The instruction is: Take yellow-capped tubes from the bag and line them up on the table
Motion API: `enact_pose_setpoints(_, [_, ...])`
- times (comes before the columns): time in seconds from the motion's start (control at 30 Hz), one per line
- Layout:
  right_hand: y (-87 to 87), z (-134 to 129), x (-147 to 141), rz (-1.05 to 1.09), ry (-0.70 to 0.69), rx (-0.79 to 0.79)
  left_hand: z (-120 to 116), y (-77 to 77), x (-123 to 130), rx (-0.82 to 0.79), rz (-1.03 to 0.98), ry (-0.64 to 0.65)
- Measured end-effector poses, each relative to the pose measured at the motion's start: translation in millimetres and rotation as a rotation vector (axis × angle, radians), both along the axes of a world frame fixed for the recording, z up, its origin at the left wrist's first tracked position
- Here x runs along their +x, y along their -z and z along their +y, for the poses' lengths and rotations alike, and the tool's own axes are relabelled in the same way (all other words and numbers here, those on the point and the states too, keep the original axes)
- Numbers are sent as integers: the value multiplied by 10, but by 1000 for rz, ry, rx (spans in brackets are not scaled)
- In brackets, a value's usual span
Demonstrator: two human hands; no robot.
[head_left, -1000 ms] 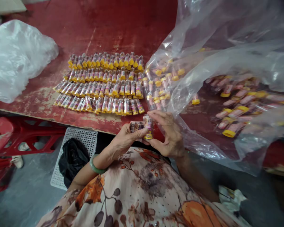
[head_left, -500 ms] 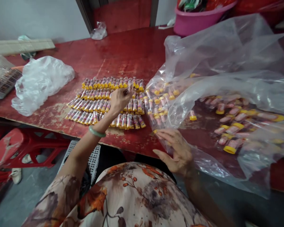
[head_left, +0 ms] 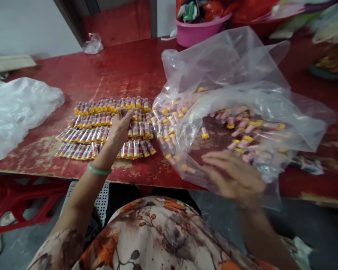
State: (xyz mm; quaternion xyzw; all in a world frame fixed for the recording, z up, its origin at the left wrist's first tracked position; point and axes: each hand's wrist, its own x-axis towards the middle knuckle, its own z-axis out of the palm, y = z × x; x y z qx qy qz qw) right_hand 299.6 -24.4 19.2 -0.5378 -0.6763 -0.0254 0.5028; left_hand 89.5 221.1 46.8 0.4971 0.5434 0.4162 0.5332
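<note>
My left hand (head_left: 120, 125), with a green bangle at the wrist, is closed around what looks like a small clear tube (head_left: 123, 112), partly covered by the fingers. It hovers over the rows of yellow-capped tubes (head_left: 84, 134), which lie side by side in several lines on the red table. My right hand (head_left: 233, 174), somewhat blurred, is open, its fingers stretched left, above the near side of a large clear plastic bag (head_left: 183, 133). Loose pink tubes with yellow caps (head_left: 245, 141) lie heaped in the bag's mouth. One single tube (head_left: 204, 132) lies apart from the heap.
A crumpled white plastic bag (head_left: 22, 112) lies on the red table (head_left: 129, 71) at left. Toward the back stand a pink basin (head_left: 199, 32) and a small clear bag (head_left: 92, 44). Below the table edge are a red stool (head_left: 30, 202) and a white perforated basket (head_left: 103, 200).
The view has swung to the right, so the table's things appear further left. My right hand has moved right, from the bag's left edge toward the loose tubes. My left hand stays over the rows.
</note>
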Motion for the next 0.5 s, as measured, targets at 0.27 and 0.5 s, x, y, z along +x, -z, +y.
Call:
enact_pose_setpoints(0.27, [469,839,1108,-857,53,-489,-1149,-2,-150,-522,-439,300])
enact_pose_setpoints(0.5, [493,761,1138,-653,20,-171,-1333,153,-344,-401,-547,197])
